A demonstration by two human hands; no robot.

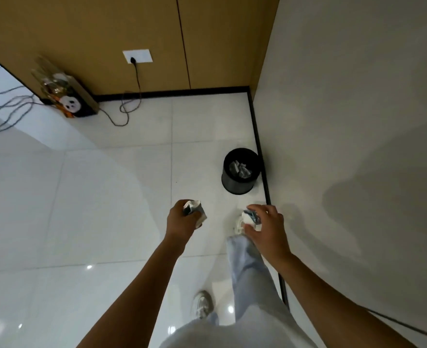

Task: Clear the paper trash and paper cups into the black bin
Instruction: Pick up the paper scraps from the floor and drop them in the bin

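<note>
Short of the black bin [241, 172], both outstretched hands, left [181, 219] and right [266, 226], fingers curled round crumpled paper.

We've got a black bin [237, 183] with grey-white paper [238, 169] inside, on glossy white tiles [107, 197]. Both crumpled cups [195, 212] are white with blue-grey print. Tan wall panels [81, 26], black skirting [172, 92], pale blue jeans [250, 272], white sneakers [202, 303].

We see both bare arms reach out in front. The left hand [182, 218] has its fingers curled round something crumpled and white. The right hand [265, 223] does too, palm down. Both legs stand below.
</note>
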